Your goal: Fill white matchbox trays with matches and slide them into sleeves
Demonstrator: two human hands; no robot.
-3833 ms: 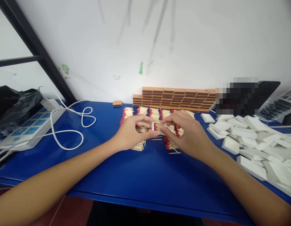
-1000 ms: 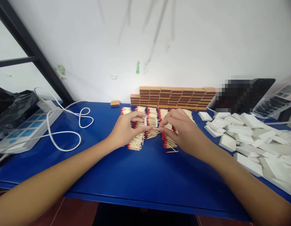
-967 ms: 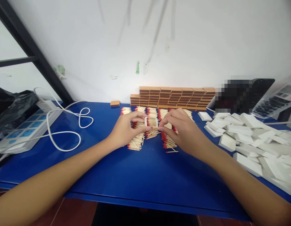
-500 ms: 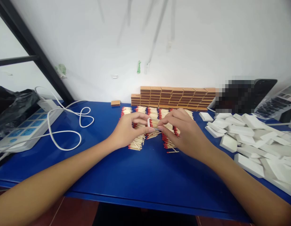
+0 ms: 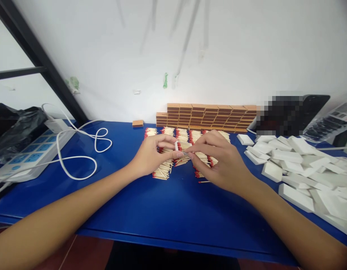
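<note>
My left hand (image 5: 152, 155) pinches a small white matchbox tray (image 5: 177, 146) filled with red-tipped matches, held just above the pile of loose matches (image 5: 162, 170) on the blue table (image 5: 151, 202). My right hand (image 5: 218, 161) is closed too, its fingertips pressed on the tray's right end and the matches in it. Both hands meet over the middle of the match pile. How full the tray is stays hidden by the fingers.
Brown matchbox sleeves (image 5: 207, 117) are stacked against the wall, one lone sleeve (image 5: 138, 123) left of them. A heap of white empty trays (image 5: 297, 165) lies at right. A power strip (image 5: 33, 150) and a looped white cable (image 5: 78, 157) lie at left, beside a black bag (image 5: 13, 129).
The tray has tilted more on edge between my fingers and my right hand has slid slightly left over it. The hands stay over the same spot.
</note>
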